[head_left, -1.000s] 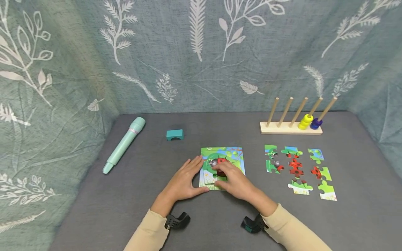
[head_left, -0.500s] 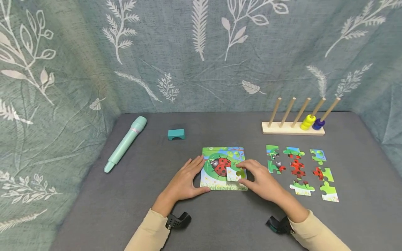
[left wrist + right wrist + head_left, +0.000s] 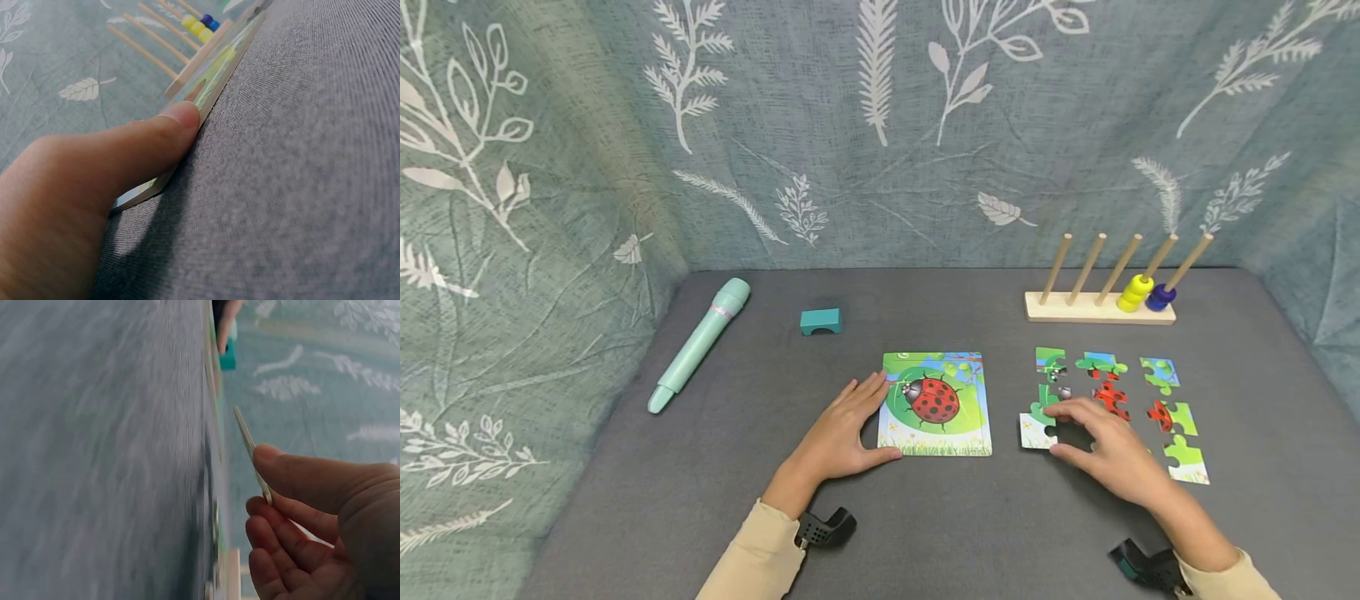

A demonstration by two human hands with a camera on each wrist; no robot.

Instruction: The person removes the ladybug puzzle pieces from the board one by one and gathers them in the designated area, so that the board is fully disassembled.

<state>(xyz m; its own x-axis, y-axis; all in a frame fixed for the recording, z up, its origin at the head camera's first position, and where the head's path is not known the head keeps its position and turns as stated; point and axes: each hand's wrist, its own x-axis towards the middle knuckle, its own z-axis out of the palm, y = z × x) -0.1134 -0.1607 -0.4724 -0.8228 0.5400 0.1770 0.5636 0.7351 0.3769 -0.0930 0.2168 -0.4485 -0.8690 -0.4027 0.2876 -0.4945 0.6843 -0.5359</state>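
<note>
In the head view my left hand point(image 3: 842, 429) rests along the left side of a square ladybug puzzle board point(image 3: 951, 445), fingers fairly straight. Its thumb point(image 3: 178, 125) presses at the board's near edge in the left wrist view. My right hand point(image 3: 1108, 450) pinches a white-and-green corner puzzle piece point(image 3: 1033, 432) between thumb and fingers, to the right of the board. In the right wrist view this thin piece point(image 3: 245, 432) is tilted and raised off the grey surface. Several loose puzzle pieces point(image 3: 1109, 400) lie in rows beyond and beside the right hand, some partly hidden by it.
A wooden peg stand point(image 3: 1056, 310) with yellow and blue beads stands at the back right. A teal block point(image 3: 821, 321) lies behind the board, and a mint-green toy microphone point(image 3: 698, 348) lies at the left. A patterned curtain point(image 3: 820, 125) hangs along the table's back.
My right hand has lifted a corner piece from the board and carried it right to the loose pieces, uncovering the whole ladybug picture. The left hand has stayed at the board.
</note>
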